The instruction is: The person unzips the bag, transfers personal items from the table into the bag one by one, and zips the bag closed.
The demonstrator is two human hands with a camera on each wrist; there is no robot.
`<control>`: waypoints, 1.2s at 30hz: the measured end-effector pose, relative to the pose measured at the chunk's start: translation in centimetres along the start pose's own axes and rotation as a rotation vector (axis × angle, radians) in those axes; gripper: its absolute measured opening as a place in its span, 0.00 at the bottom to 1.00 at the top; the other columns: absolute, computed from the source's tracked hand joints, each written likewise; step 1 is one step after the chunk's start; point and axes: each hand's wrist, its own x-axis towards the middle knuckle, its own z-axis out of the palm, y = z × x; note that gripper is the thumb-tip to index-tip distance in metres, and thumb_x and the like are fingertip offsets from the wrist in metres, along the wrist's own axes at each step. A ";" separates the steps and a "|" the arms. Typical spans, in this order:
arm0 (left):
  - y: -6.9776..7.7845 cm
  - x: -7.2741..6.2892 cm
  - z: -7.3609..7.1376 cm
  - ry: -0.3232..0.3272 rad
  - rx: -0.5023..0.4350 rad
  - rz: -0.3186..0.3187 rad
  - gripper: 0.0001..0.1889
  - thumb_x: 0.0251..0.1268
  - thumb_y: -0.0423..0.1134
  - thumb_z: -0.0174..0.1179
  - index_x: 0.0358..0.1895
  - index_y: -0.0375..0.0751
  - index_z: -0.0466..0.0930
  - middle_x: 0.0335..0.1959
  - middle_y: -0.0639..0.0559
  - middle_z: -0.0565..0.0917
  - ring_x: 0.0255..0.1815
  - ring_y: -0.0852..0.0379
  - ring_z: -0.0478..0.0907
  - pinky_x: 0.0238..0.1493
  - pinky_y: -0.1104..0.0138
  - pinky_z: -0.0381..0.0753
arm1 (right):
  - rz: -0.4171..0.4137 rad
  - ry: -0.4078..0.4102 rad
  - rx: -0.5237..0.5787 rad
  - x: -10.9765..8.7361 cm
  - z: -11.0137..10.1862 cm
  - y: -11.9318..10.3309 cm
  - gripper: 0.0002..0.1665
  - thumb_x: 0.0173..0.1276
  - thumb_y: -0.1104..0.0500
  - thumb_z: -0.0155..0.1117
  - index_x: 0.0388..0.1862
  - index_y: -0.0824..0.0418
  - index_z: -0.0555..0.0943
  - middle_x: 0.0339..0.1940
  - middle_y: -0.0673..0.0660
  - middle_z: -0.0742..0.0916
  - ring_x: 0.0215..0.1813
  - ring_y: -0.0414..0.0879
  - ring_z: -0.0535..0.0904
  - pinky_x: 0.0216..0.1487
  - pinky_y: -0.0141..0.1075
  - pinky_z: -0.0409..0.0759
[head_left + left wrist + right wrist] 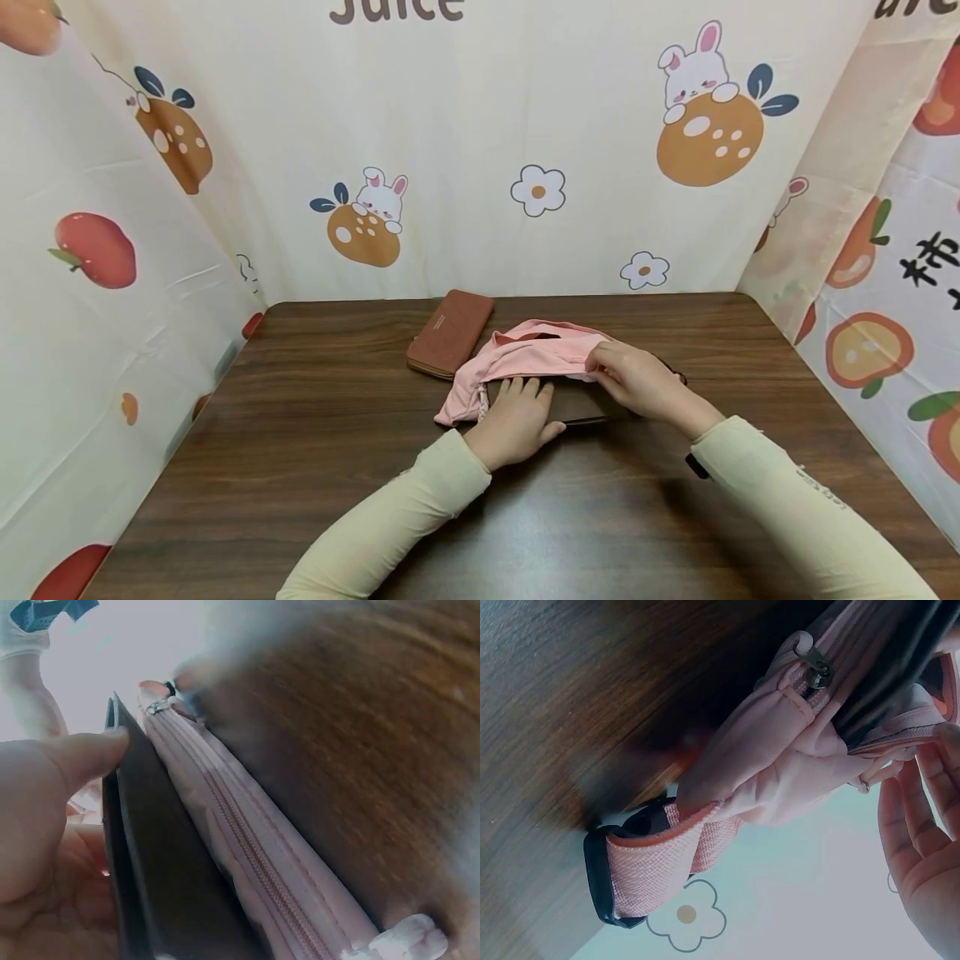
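Note:
A pink waist bag (536,358) lies on its side on the table, its main zipped opening spread toward me. My left hand (516,427) holds a dark, flat, two-layered thing (176,855) at that opening, thumb on one face and fingers behind it. Part of this dark thing is inside the bag, so its full shape is hidden. With thumb and fingertips, my right hand (639,382) pinches the upper edge of the opening. A zipper pull (817,671) hangs at one end, and a webbing strap with a black buckle (600,877) trails from the bag.
A reddish-brown zip wallet (452,333) lies flat behind the bag to the left, close to it. The wooden table (315,467) ends at a printed curtain (465,167) at the back, with more curtain along both sides.

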 end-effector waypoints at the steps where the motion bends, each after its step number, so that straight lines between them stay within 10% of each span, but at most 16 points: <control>1: 0.0 0.0 0.0 0.000 -0.001 -0.002 0.32 0.71 0.58 0.52 0.68 0.38 0.70 0.64 0.40 0.75 0.68 0.39 0.69 0.69 0.49 0.67 | 0.003 -0.002 -0.001 0.0 0.0 0.0 0.08 0.60 0.65 0.70 0.33 0.55 0.79 0.31 0.47 0.81 0.33 0.38 0.74 0.36 0.38 0.77; 18: -0.4 -0.5 -0.1 0.004 0.153 0.164 0.31 0.66 0.51 0.61 0.68 0.40 0.71 0.68 0.41 0.73 0.69 0.44 0.71 0.69 0.56 0.69 | 0.100 -0.019 0.016 0.2 0.4 0.2 0.06 0.62 0.64 0.68 0.34 0.56 0.79 0.29 0.48 0.81 0.31 0.38 0.74 0.34 0.37 0.76; 26: 0.1 -0.7 0.0 0.106 0.233 0.204 0.21 0.71 0.39 0.53 0.64 0.40 0.74 0.63 0.45 0.78 0.65 0.50 0.76 0.67 0.60 0.72 | 0.105 -0.018 -0.012 0.7 0.9 0.1 0.05 0.60 0.64 0.67 0.32 0.55 0.79 0.28 0.48 0.80 0.30 0.39 0.72 0.33 0.36 0.73; 36: 0.1 -0.6 0.4 0.127 0.295 0.240 0.20 0.74 0.34 0.47 0.66 0.40 0.72 0.65 0.46 0.78 0.66 0.52 0.75 0.69 0.62 0.70 | 0.012 -0.061 -0.086 2.7 1.7 -0.8 0.08 0.61 0.61 0.70 0.39 0.59 0.82 0.32 0.51 0.84 0.36 0.45 0.79 0.43 0.41 0.79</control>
